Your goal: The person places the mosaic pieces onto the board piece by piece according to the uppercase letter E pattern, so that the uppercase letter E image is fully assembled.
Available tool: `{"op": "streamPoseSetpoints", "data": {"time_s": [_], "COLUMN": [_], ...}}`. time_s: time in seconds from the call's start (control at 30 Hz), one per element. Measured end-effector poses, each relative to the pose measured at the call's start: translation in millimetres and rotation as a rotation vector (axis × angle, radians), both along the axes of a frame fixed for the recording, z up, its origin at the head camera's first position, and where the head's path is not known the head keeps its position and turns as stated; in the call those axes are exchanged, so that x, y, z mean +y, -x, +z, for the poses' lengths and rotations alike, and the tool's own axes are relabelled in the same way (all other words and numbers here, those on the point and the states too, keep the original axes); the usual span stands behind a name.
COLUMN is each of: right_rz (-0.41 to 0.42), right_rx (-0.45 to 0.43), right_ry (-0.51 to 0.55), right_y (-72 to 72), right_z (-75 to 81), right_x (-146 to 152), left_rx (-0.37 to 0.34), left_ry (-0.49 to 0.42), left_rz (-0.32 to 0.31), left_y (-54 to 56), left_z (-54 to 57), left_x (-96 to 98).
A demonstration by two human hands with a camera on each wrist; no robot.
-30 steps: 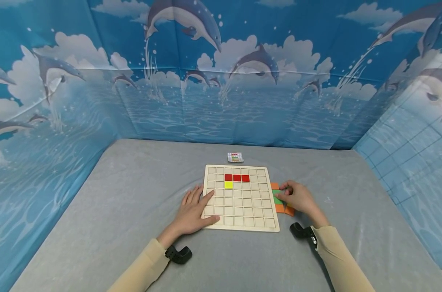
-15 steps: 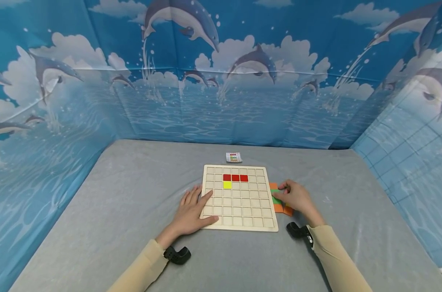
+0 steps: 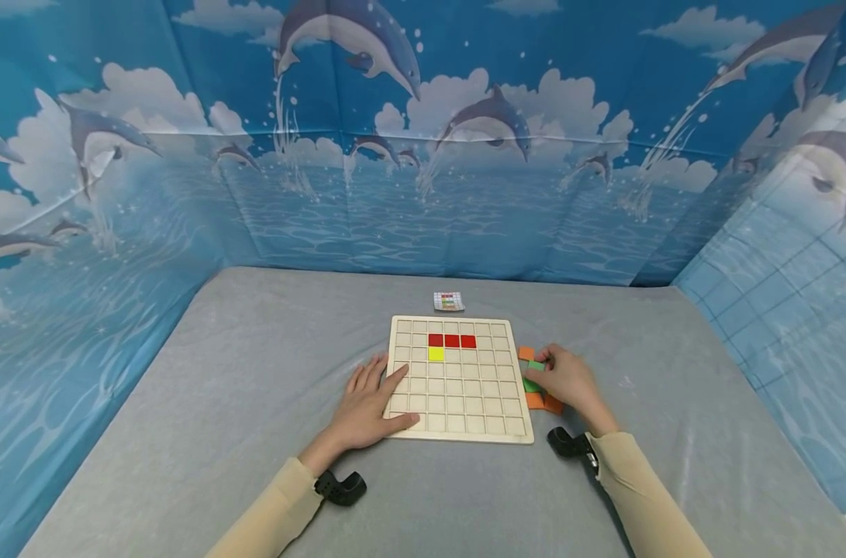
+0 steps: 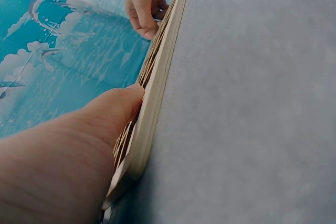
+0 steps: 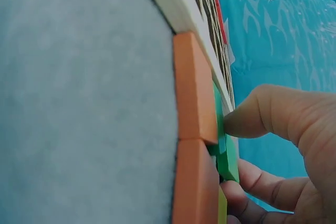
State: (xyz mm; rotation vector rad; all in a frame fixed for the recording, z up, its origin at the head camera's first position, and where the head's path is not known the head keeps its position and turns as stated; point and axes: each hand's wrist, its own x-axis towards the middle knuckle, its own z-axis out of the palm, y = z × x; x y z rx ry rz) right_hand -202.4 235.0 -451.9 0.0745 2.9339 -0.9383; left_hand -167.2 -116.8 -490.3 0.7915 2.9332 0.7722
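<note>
Wooden board (image 3: 464, 387) between the person's hands. Left hand (image 3: 371, 407) spread wide, thumb and forefinger on the board's edge. Right hand (image 3: 569, 381) pinches a green block (image 5: 229, 163) just off the opposite edge, orange blocks (image 5: 195, 87) near its fingertips. Red tiles (image 3: 452, 341) set in the board, ahead of the left hand.

We see a grid-patterned square board of pale wood (image 3: 455, 404), red square tiles (image 3: 452, 341), a yellow square tile (image 3: 436, 354), flat orange blocks (image 5: 195, 90), green blocks (image 5: 229, 162), plain grey cloth (image 3: 290, 337) and blue fabric (image 3: 423, 225) printed with dolphins.
</note>
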Motion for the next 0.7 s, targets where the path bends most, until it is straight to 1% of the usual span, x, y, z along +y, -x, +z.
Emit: {"op": "streamPoseSetpoints", "data": {"time_s": [0.07,0.23,0.3,0.47,0.7], "right_rz": [0.022,0.107,0.124,0.12,0.1], "right_rx": [0.0,-0.014,-0.021,-0.007,0.036], "right_ry": [0.008,0.06,0.065,0.052,0.038], "right_y": [0.0,-1.7,-2.6,-2.5,-1.5], "right_z": [-0.3,3.2,4.9,5.1,6.3], "right_x": [2,11,13,14,14], "left_rx": [-0.003,-0.005,-0.008,-0.002,0.004], "left_ry": [0.0,-0.005,-0.008,-0.007,0.003], "left_rz": [-0.001,-0.001,-0.001,-0.003,0.0], "left_y": [-0.1,-0.7,-0.8,0.0,-0.1], "left_z": [-0.5,0.0,0.1,-0.7,-0.8], "left_x": [-0.2,-0.6,-0.4,0.1,0.2]}}
